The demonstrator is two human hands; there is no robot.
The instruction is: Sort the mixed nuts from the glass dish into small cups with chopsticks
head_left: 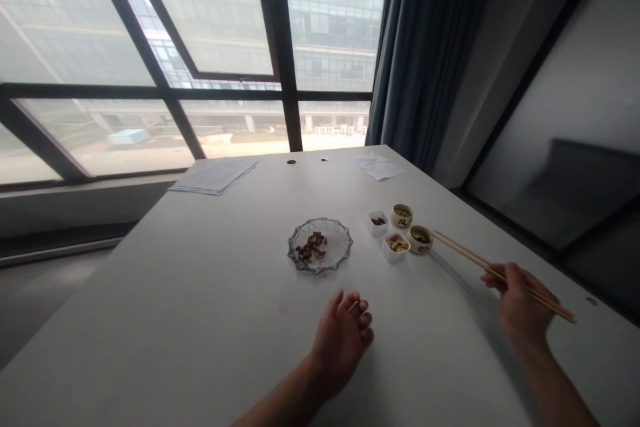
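Observation:
My right hand [523,310] is closed around a pair of wooden chopsticks [493,270], whose tips reach toward a round cup [420,239]. My left hand [343,340] rests on the white table [200,320] with its fingers loosely curled and nothing in them, just below a clear glass plate [320,245] holding brown pieces. Right of the plate stand two small white square dishes [379,223] [396,246] with food and a second round cup [401,215].
A stack of papers [216,175] lies at the far left edge of the table and a single sheet [377,165] at the far right. Large windows and a dark curtain [430,47] stand behind the table.

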